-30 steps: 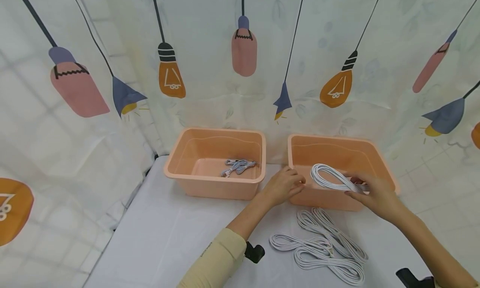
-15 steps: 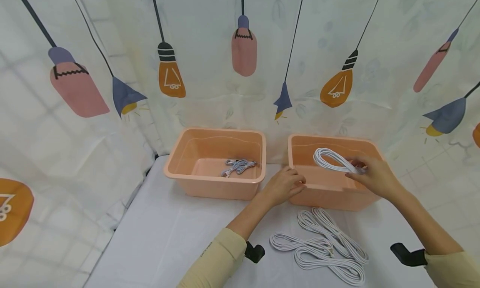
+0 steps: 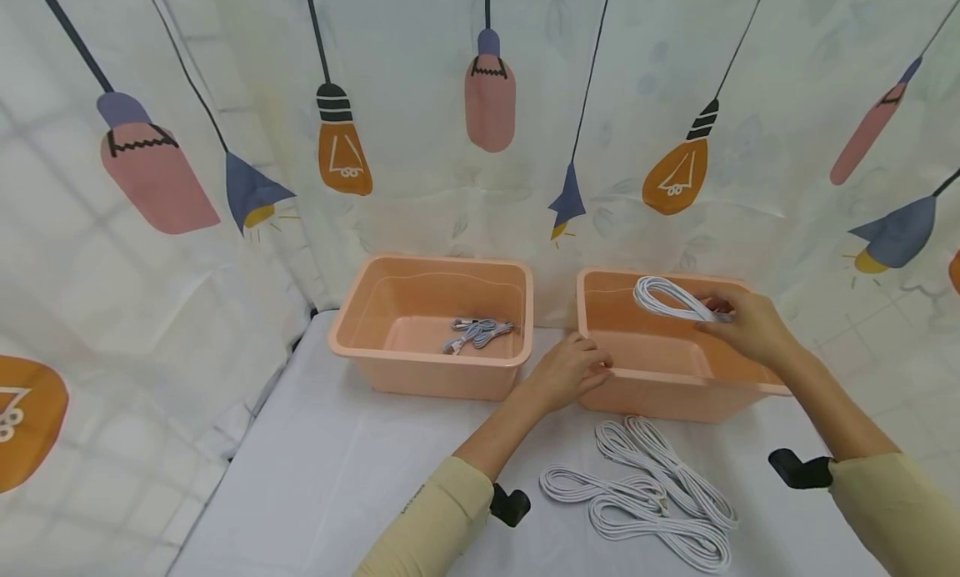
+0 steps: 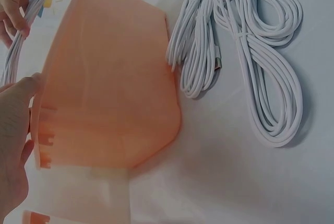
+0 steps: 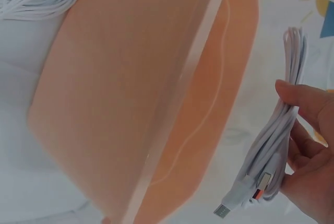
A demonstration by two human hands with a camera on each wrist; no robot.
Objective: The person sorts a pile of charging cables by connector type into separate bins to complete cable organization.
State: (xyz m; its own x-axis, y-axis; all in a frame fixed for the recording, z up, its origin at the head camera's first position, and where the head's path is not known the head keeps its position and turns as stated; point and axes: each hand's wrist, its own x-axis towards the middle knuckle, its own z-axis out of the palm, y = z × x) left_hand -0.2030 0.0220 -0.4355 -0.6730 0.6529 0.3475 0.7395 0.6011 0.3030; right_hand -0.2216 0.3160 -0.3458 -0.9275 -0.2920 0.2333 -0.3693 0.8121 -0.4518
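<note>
My right hand (image 3: 753,331) pinches a coiled white USB cable (image 3: 671,299) above the right peach bin (image 3: 660,398). In the right wrist view the cable's metal plug ends (image 5: 223,211) hang at the bottom of the bundle, outside my fingers. My left hand (image 3: 567,372) grips the rim of the same bin at its front left corner; the left wrist view shows the thumb on the rim. Several bundles of white cable (image 3: 667,495) lie on the table in front of this bin.
The left peach bin (image 3: 431,378) stands beside the right one, a thin grey cable (image 3: 480,333) inside it. A white cloth covers the table (image 3: 322,477). Behind the bins hangs a curtain (image 3: 420,85) printed with lamps.
My right hand has lifted the coiled cable up and away, toward the back of the right bin. The left hand stays on the rim, and the bundles on the table have not moved.
</note>
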